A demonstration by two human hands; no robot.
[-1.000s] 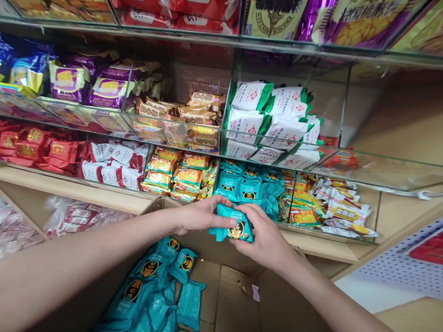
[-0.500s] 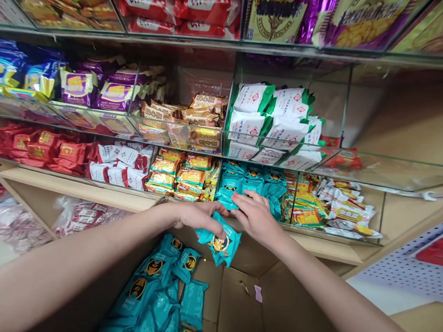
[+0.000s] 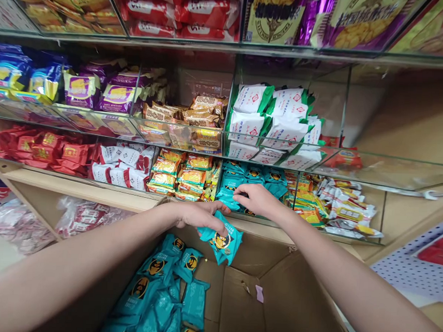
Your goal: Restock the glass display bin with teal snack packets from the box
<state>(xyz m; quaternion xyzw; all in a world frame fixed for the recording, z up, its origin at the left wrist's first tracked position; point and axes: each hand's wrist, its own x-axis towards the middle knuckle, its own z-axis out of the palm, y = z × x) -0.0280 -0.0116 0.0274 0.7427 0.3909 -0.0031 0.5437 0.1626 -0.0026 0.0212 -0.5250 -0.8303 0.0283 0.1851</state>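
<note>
My left hand (image 3: 200,216) is closed on a teal snack packet (image 3: 222,241), held over an open cardboard box (image 3: 275,294). More teal packets (image 3: 162,290) lie piled in the box's left side. My right hand (image 3: 255,198) reaches into the glass shelf compartment with teal packets (image 3: 253,177), fingers curled and resting on them; whether it holds one is hidden.
Glass-divided shelves hold orange packets (image 3: 185,177), red-and-white packets (image 3: 121,165), red packets (image 3: 40,150), white-and-green packets (image 3: 274,117) and yellow-white ones (image 3: 336,206). A glass front edge (image 3: 388,172) juts out at right. A wooden ledge (image 3: 75,187) runs below.
My right hand left the shared packet and moved up into the teal compartment. My left hand kept a teal packet, now hanging lower over the box.
</note>
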